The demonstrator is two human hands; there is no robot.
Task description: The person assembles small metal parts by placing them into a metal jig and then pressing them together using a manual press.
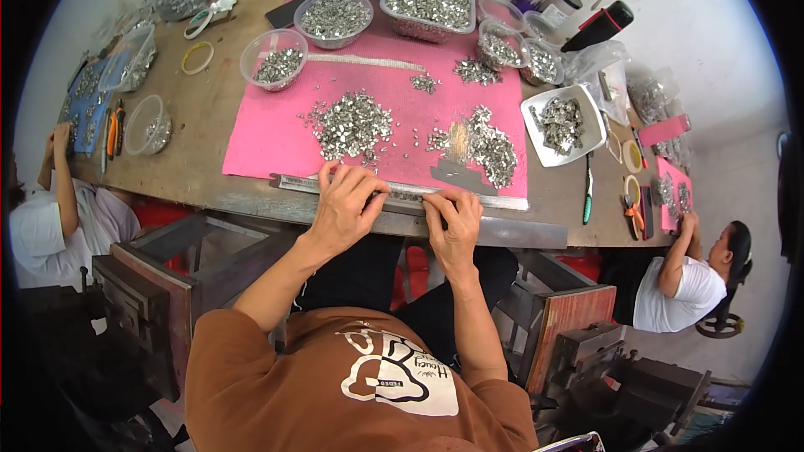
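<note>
My left hand (342,205) rests on a long narrow metal rail (299,183) at the front edge of a pink mat (272,138). Its thumb and fingers are curled together over the rail. A short way to the right, my right hand (455,224) pinches at the same rail. Small dark metal pieces (405,197) sit in a row along it between the hands; what the fingertips hold is too small to make out. Beyond my left hand lies a heap of small shiny metal pieces (353,125). Another metal heap (492,149) lies beyond my right hand, beside a tan brush-like bundle (458,142).
Clear tubs of metal pieces (427,4) line the back. A white square dish (563,127) stands at the right, near a green-handled tool (588,188). One person (63,226) works at the far left, another (682,285) at the far right.
</note>
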